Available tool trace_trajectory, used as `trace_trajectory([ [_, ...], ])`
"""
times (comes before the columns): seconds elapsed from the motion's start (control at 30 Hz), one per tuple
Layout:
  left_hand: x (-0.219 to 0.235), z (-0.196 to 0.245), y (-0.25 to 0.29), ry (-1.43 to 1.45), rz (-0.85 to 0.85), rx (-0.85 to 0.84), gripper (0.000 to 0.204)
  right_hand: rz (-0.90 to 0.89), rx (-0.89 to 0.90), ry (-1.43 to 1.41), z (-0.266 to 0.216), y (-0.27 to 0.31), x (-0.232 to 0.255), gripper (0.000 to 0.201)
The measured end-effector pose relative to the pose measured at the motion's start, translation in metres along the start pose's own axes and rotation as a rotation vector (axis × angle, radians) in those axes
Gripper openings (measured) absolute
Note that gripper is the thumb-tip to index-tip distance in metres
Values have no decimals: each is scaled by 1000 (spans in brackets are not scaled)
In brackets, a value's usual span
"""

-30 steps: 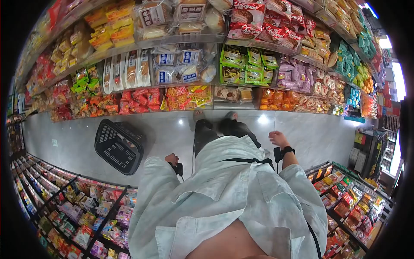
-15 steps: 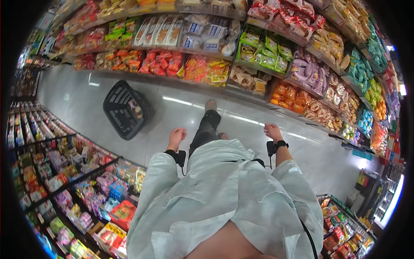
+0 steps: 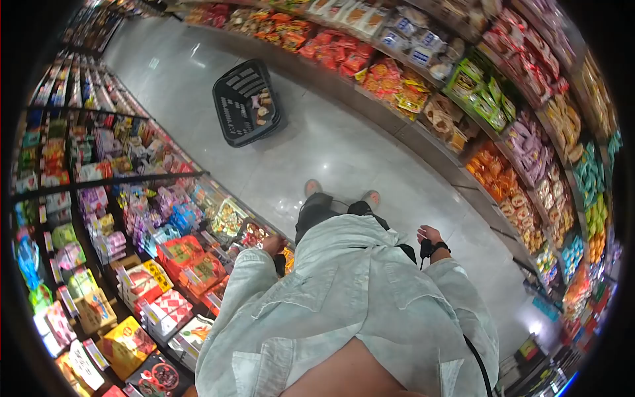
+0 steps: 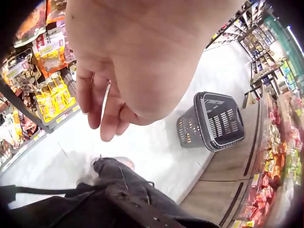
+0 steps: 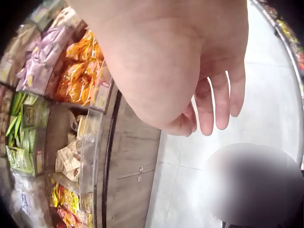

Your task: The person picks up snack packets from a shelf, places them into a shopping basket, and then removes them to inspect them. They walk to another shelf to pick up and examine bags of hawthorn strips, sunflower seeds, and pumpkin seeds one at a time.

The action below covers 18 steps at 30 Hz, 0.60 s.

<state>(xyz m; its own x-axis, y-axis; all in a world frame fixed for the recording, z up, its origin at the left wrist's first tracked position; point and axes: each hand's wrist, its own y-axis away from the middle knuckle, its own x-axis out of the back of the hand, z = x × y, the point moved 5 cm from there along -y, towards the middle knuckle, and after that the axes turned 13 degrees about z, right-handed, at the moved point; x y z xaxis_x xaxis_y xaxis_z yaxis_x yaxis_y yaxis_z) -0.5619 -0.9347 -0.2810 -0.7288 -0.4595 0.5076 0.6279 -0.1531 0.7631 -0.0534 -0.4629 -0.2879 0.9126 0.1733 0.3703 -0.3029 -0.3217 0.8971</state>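
My left hand (image 3: 271,245) hangs beside the body, near the packaged snacks (image 3: 253,235) on the left-hand shelves. In the left wrist view the left hand's fingers (image 4: 113,116) droop loosely and hold nothing. On the other side, my right hand (image 3: 428,233) is held away from the hip, over the floor. Loose, slightly spread fingers (image 5: 219,102) with nothing between them show in the right wrist view. A dark grey shopping basket (image 3: 228,122) stands on the floor ahead, a few small items (image 3: 262,106) visible inside it.
Sloping shelves (image 3: 99,175) of boxed and bagged goods line the left. Along the right runs a curved counter (image 3: 456,175) with bins of wrapped snacks, including green packets (image 3: 481,92) and orange packets (image 3: 495,171). Grey tiled floor (image 3: 331,126) lies between them.
The body has turned left and the feet have shifted. In the head view the basket has moved right and up. My left hand has drawn back towards the left shelves.
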Motion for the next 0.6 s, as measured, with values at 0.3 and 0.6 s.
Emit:
trace_trajectory([
  [0.3, 36, 38, -8, 136, 84, -262, 23, -25, 287, 184, -84, 63, -106, 24],
  [0.6, 110, -120, -65, 830, 144, 508, 23, -147, 528, 582, -134, 197, -260, 25],
])
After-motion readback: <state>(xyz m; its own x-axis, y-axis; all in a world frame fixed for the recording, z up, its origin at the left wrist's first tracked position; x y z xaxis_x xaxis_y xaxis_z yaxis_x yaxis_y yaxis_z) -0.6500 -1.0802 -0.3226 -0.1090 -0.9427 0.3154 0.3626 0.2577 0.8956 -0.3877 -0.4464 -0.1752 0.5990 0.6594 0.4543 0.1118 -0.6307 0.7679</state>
